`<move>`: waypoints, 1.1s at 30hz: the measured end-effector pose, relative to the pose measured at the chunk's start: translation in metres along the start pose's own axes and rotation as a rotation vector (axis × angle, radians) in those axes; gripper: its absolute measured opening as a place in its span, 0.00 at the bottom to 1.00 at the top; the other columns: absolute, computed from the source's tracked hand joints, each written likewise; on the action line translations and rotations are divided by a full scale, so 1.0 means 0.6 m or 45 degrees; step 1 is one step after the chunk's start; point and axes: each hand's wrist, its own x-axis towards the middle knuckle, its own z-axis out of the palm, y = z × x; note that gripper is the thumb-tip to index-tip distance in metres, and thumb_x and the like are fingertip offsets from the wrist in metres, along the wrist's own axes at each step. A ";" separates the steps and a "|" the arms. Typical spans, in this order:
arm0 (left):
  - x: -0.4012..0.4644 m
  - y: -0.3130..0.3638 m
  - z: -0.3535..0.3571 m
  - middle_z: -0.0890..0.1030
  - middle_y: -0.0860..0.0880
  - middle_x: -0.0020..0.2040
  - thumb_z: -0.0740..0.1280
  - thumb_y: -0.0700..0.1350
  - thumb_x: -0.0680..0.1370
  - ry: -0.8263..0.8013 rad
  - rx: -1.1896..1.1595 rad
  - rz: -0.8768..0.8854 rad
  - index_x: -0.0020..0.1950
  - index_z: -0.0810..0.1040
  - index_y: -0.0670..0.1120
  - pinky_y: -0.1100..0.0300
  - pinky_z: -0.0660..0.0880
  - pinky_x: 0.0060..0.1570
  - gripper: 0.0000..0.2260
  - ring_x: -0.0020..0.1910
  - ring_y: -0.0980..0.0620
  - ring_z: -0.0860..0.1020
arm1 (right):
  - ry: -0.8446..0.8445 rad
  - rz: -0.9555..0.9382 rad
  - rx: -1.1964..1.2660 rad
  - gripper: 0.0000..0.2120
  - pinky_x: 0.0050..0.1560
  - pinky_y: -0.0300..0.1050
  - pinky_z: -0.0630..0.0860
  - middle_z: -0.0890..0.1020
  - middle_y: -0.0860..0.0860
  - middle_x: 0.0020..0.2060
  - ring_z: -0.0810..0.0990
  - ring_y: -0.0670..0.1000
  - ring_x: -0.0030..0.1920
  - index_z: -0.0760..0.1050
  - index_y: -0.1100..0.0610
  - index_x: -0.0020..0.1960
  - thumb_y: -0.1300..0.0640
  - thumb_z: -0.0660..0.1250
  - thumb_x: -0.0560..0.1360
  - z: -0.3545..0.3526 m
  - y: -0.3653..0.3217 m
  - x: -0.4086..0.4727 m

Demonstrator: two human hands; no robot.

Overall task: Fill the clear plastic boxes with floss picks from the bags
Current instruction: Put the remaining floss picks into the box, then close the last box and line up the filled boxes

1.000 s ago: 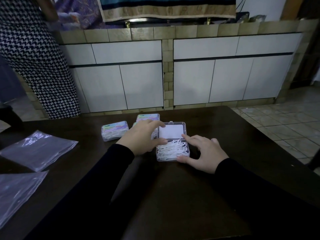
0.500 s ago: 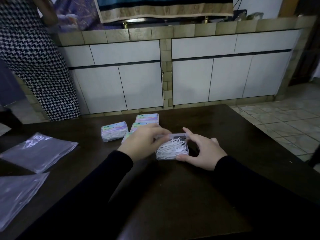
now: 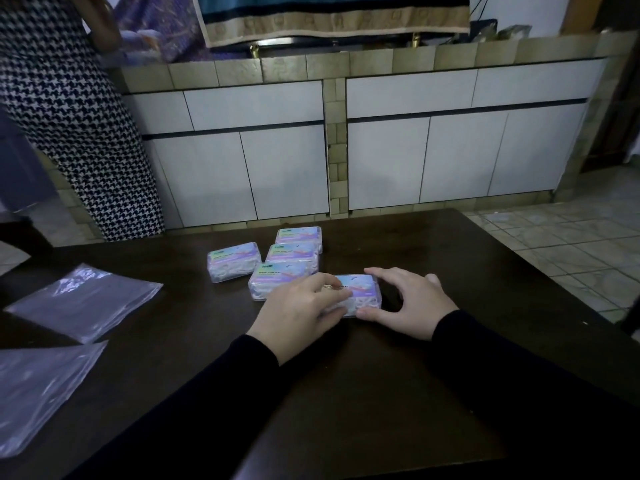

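- Pressing down on the lid is the step in hand, by my reading: the clear rectangular plastic box with a pastel label on its lid [image 3: 353, 294] lies flat on the dark brown wooden table [image 3: 346, 393], lid down over a white tangle of floss picks [image 3: 360, 303] visible through its front wall.
- The left hand [image 3: 298, 311] grips the box's left end, fingers curled over the lid and thumb at the near wall.
- The right hand [image 3: 412, 301] brackets the right end, fingers arched, forefinger at the far top corner and thumb touching the near bottom corner; it holds the box lightly.
- To close it well, push evenly along the near edge until the catch seats, and check that no pick sticks out under the rim; whether it has latched I cannot tell.
- Four matching filled boxes [image 3: 292, 252] sit closed just behind and to the left, one nearly touching this box, so setting it beside them looks like the natural finish.
- Flat clear plastic bags [image 3: 83, 301] lie well apart at the left edge, seemingly empty.
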 end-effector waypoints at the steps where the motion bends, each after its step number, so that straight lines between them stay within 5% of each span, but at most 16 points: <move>1: 0.000 0.001 0.003 0.80 0.51 0.53 0.71 0.51 0.74 0.021 -0.009 -0.013 0.55 0.82 0.50 0.62 0.77 0.41 0.11 0.47 0.55 0.79 | -0.003 0.000 0.005 0.37 0.69 0.51 0.60 0.69 0.43 0.69 0.68 0.47 0.67 0.59 0.41 0.74 0.31 0.64 0.70 0.000 -0.001 0.000; 13: -0.015 -0.012 -0.007 0.75 0.54 0.61 0.65 0.55 0.77 -0.064 -0.143 -0.068 0.63 0.77 0.52 0.66 0.72 0.55 0.16 0.58 0.60 0.73 | 0.112 -0.069 -0.165 0.38 0.67 0.51 0.63 0.69 0.45 0.68 0.67 0.47 0.66 0.57 0.44 0.75 0.29 0.60 0.71 0.013 -0.005 0.000; 16: -0.024 -0.035 -0.025 0.77 0.52 0.59 0.61 0.53 0.79 0.166 -0.229 -0.275 0.62 0.78 0.50 0.65 0.69 0.57 0.15 0.58 0.58 0.73 | 0.214 -0.097 -0.192 0.37 0.66 0.50 0.61 0.66 0.46 0.68 0.65 0.48 0.65 0.57 0.43 0.76 0.29 0.59 0.71 0.011 -0.028 0.001; 20: -0.045 -0.104 -0.027 0.77 0.46 0.59 0.64 0.38 0.77 0.413 -0.063 -0.634 0.60 0.78 0.45 0.55 0.70 0.61 0.13 0.60 0.48 0.73 | 0.301 -0.232 -0.211 0.28 0.65 0.48 0.63 0.70 0.45 0.65 0.66 0.47 0.64 0.66 0.45 0.71 0.35 0.61 0.75 0.013 -0.094 0.027; 24: -0.060 -0.156 -0.020 0.74 0.44 0.64 0.65 0.36 0.75 0.257 0.094 -0.860 0.65 0.76 0.43 0.47 0.69 0.62 0.18 0.64 0.44 0.70 | 0.206 -0.366 -0.281 0.24 0.66 0.48 0.65 0.71 0.47 0.67 0.68 0.49 0.66 0.69 0.48 0.70 0.41 0.62 0.77 0.026 -0.155 0.064; 28: -0.052 -0.187 -0.011 0.72 0.44 0.69 0.64 0.37 0.77 0.108 0.149 -0.817 0.68 0.73 0.46 0.45 0.69 0.62 0.20 0.67 0.44 0.68 | 0.113 -0.423 -0.459 0.21 0.60 0.50 0.70 0.75 0.49 0.63 0.72 0.52 0.62 0.71 0.50 0.67 0.43 0.62 0.78 0.043 -0.188 0.092; 33: -0.055 -0.224 -0.018 0.76 0.48 0.63 0.64 0.40 0.77 0.008 0.298 -0.824 0.64 0.77 0.49 0.50 0.71 0.52 0.16 0.59 0.44 0.71 | 0.083 -0.439 -0.641 0.20 0.58 0.51 0.72 0.77 0.53 0.61 0.75 0.55 0.59 0.69 0.54 0.69 0.47 0.60 0.80 0.070 -0.215 0.110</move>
